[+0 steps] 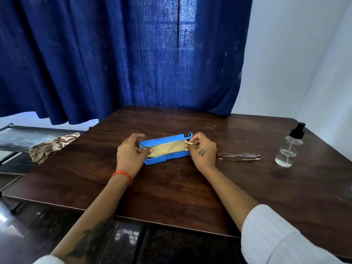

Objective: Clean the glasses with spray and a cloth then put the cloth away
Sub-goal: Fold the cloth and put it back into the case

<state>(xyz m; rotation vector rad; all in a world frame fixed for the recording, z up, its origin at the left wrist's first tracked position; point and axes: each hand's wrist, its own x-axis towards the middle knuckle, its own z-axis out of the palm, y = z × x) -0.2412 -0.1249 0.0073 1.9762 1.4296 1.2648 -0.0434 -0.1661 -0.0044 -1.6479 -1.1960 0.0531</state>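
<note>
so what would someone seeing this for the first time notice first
Most likely the bright blue case at the middle of the dark wooden table, open with a tan cloth lying in it, the left hand and right hand at its two ends. To its right lie folded glasses, then a clear spray bottle. Deep blue curtains fill the background.

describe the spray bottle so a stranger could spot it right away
On the dark wooden table, look to the far right edge, past the glasses. The spray bottle stands upright there: small, clear, black pump top, the only upright thing on the table.
</note>
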